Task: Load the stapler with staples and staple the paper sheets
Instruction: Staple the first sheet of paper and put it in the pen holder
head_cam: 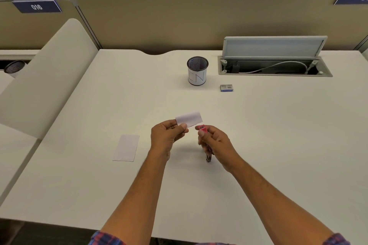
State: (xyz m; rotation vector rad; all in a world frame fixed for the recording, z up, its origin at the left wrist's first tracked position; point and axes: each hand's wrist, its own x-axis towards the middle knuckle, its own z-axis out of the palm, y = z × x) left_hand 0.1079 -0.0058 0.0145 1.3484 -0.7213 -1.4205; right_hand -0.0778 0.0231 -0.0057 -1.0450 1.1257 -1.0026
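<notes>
Above the white worktop (258, 135), nearer the person than the mesh cup (197, 71), the left hand (166, 135) pinches a paper slip (189, 118), and the right hand (216, 142) grips the pink stapler (203, 128) at the slip's corner.

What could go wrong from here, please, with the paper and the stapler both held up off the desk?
The left hand pinches the small paper by one end only, so it might skew or slip in the pink stapler. The right hand grips the stapler near its mouth, so a finger could get nipped. Another sheet lies apart on the desk and might get missed.
</notes>
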